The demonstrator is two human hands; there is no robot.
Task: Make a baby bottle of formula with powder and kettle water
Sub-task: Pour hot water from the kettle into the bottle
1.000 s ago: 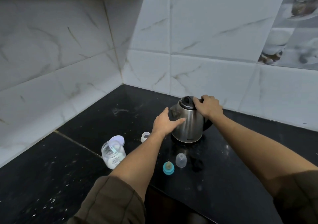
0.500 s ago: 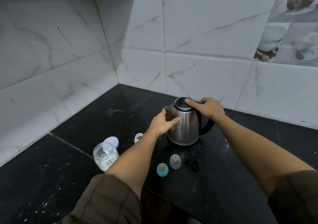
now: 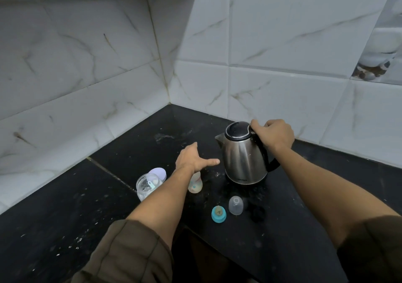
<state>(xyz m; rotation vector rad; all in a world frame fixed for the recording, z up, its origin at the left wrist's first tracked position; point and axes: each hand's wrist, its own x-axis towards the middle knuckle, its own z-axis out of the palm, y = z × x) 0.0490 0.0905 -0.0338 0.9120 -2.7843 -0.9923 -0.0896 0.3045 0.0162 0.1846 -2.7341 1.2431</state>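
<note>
**A:** What worries you here?

**B:** The pour. The right hand is wrapped tight around the black handle at the top of the stainless steel kettle, thumb near the lid's edge. The kettle looks to be sitting on the black stone counter, though I can't tell if it's just off it. The baby bottle stands near its spout side, partly hidden by the left forearm, and its mouth is narrow. If the water is hot, a fast tip could splash over the rim or onto skin.

**A:** And the left hand?

**B:** Open, fingers spread, thumb pointing at the kettle, gripping nothing. It hovers just above the bottle, between it and the kettle. Nothing steadies the bottle; it looks light, so a bump could topple it.

**A:** Anything else at risk?

**B:** The clear powder jar sits open just left of the forearm, with white powder low inside and a small pale blue scoop. Its lilac lid lies right behind it. A sleeve could catch it.

**A:** Materials?

**B:** The kettle is brushed metal, tapering upward, with a glossy black domed lid. The bottle looks like soft, translucent plastic with a faint printed pattern. Nearer the person, the teal collar with its teat and the clear dome cap stand side by side. The counter is polished and flecked with white specks; the walls are glossy marble-look tiles.
</note>
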